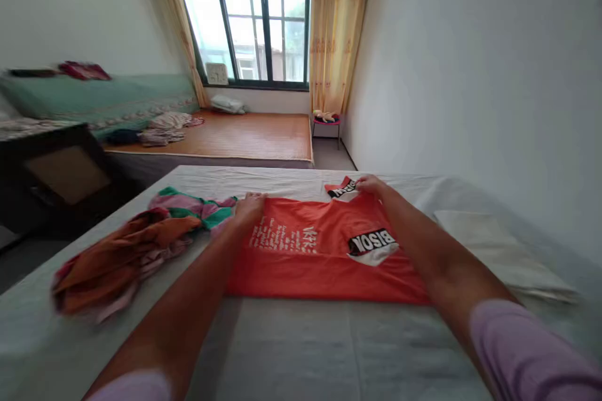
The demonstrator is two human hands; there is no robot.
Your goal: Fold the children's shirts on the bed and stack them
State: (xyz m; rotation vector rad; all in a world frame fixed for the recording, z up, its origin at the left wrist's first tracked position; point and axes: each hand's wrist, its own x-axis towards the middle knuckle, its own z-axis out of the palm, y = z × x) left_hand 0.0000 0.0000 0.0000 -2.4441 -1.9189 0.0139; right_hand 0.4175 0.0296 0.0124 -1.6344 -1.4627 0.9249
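Note:
An orange T-shirt (301,272) lies sideways across the white-covered surface in front of me, its near edge straight. It carries white lettering and a black "BISON" patch, and one sleeve with the same patch sticks out at the far side. My left hand (251,200) is closed on the shirt's far left corner. At the far right, beside that sleeve, my right hand (370,185) pinches the fabric. Both hands' fingertips are partly hidden.
Left of the shirt is a heap of crumpled clothes (126,257), brown, pink and green. A folded white cloth (498,250) rests at the right by the wall. Beyond stand a bed with a brown mat (254,135), a dark cabinet (61,169) and a small stool (326,120).

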